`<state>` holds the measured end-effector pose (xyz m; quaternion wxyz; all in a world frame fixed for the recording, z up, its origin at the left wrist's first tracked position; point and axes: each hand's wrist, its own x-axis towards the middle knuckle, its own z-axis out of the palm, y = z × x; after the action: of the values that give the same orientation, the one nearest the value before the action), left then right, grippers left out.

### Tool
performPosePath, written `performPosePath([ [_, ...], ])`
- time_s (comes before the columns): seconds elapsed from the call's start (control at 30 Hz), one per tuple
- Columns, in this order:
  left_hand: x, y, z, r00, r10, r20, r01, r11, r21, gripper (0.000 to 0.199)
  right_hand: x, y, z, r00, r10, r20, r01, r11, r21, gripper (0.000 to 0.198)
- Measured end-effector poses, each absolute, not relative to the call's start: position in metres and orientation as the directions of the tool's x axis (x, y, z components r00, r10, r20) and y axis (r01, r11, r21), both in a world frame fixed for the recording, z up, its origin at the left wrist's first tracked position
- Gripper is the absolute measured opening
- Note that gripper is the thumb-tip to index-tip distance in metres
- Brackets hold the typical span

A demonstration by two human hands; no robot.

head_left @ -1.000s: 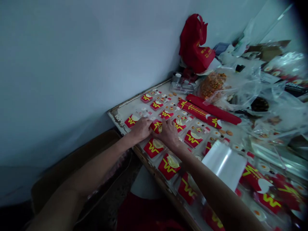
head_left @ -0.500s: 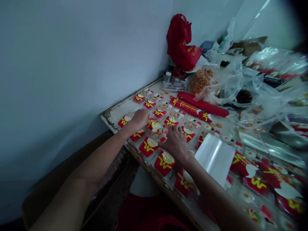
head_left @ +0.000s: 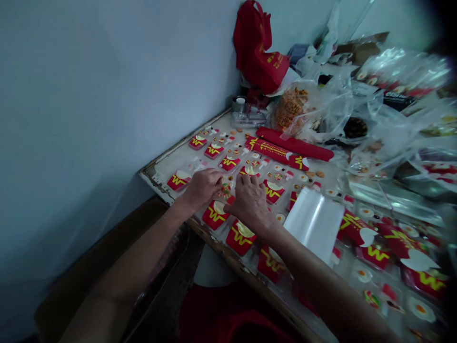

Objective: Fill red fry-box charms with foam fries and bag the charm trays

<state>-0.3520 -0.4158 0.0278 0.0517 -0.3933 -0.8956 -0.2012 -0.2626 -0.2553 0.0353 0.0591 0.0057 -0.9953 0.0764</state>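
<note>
My left hand (head_left: 204,189) is closed in a pinch low over the table; whatever its fingertips hold, if anything, is hidden. Just right of it, my right hand (head_left: 249,202) is palm down, thumb stretched away from bent fingers whose tips I cannot see. Between the hands lie small coloured pieces (head_left: 225,191) in clear plastic. Around them are rows of red fries-box-shaped pieces (head_left: 239,237) with yellow zigzag marks, several with cream-coloured pieces on top. Small fried-egg-shaped pieces (head_left: 421,309) lie at the lower right.
A stack of clear plastic sleeves (head_left: 314,224) lies right of my right hand. Behind are a red roll (head_left: 296,144), a bag of orange-brown pieces (head_left: 292,108) and a red cloth bag (head_left: 262,52). Clear bags crowd the right side. A wall (head_left: 107,85) borders the worn table edge (head_left: 157,188).
My left hand has come down and nearer me, toward the small pieces. My right hand has shifted slightly left, with its thumb still apart. The view has shifted slightly.
</note>
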Motion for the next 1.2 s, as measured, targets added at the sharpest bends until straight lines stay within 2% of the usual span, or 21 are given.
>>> performPosePath([
  [0.07, -0.339, -0.410, 0.028, -0.696, 0.664, 0.272, 0.708, 0.572, 0.413, 0.012, -0.266, -0.262, 0.035, -0.993, -0.026, 0.119, -0.047, 0.983, -0.178, 0.070],
  [0.13, -0.332, -0.410, 0.024, -0.791, 0.555, 0.256, 0.593, 0.593, 0.545, 0.010, -0.272, -0.262, 0.034, -0.993, -0.044, 0.111, -0.070, 0.969, -0.238, 0.083],
  [0.2, -0.331, -0.415, 0.018, -0.897, 0.399, 0.192, 0.419, 0.623, 0.661, 0.011, -0.278, -0.251, 0.035, -0.996, -0.035, 0.082, -0.064, 0.921, -0.385, 0.096],
  [0.27, -0.334, -0.421, 0.012, -0.953, 0.280, 0.120, 0.277, 0.631, 0.725, 0.012, -0.283, -0.232, 0.034, -1.000, -0.009, 0.026, -0.023, 0.808, -0.589, 0.090],
  [0.33, -0.338, -0.424, 0.007, -0.968, 0.233, 0.096, 0.225, 0.626, 0.747, 0.012, -0.285, -0.211, 0.030, -0.998, 0.052, -0.045, 0.068, 0.666, -0.742, 0.075],
  [0.4, -0.339, -0.425, 0.006, -0.967, 0.224, 0.121, 0.236, 0.615, 0.752, 0.011, -0.283, -0.196, 0.021, -0.980, 0.104, -0.168, 0.198, 0.520, -0.831, 0.065],
  [0.47, -0.338, -0.424, 0.007, -0.961, 0.225, 0.162, 0.269, 0.609, 0.746, 0.011, -0.276, -0.191, 0.010, -0.941, 0.099, -0.323, 0.337, 0.302, -0.892, 0.058],
  [0.57, -0.332, -0.422, 0.010, -0.952, 0.223, 0.210, 0.305, 0.619, 0.724, 0.011, -0.266, -0.199, -0.003, -0.897, 0.015, -0.441, 0.439, -0.073, -0.896, 0.046],
  [0.67, -0.326, -0.420, 0.013, -0.937, 0.239, 0.255, 0.350, 0.641, 0.684, 0.011, -0.262, -0.211, -0.007, -0.915, 0.019, -0.403, 0.386, -0.249, -0.888, 0.041],
  [0.87, -0.320, -0.417, 0.014, -0.911, 0.267, 0.316, 0.413, 0.607, 0.679, 0.010, -0.260, -0.218, -0.001, -0.907, -0.075, -0.415, 0.410, -0.384, -0.827, 0.039],
  [1.03, -0.320, -0.419, 0.016, -0.912, 0.278, 0.303, 0.411, 0.594, 0.692, 0.009, -0.256, -0.222, -0.007, -0.897, -0.005, -0.442, 0.401, -0.429, -0.809, 0.039],
  [1.13, -0.322, -0.420, 0.013, -0.940, 0.260, 0.221, 0.333, 0.557, 0.761, 0.007, -0.254, -0.223, -0.011, -0.906, 0.028, -0.422, 0.383, -0.369, -0.847, 0.038],
  [1.2, -0.326, -0.421, 0.009, -0.962, 0.242, 0.127, 0.236, 0.502, 0.832, 0.008, -0.249, -0.221, -0.014, -0.918, 0.106, -0.382, 0.352, -0.230, -0.908, 0.039],
])
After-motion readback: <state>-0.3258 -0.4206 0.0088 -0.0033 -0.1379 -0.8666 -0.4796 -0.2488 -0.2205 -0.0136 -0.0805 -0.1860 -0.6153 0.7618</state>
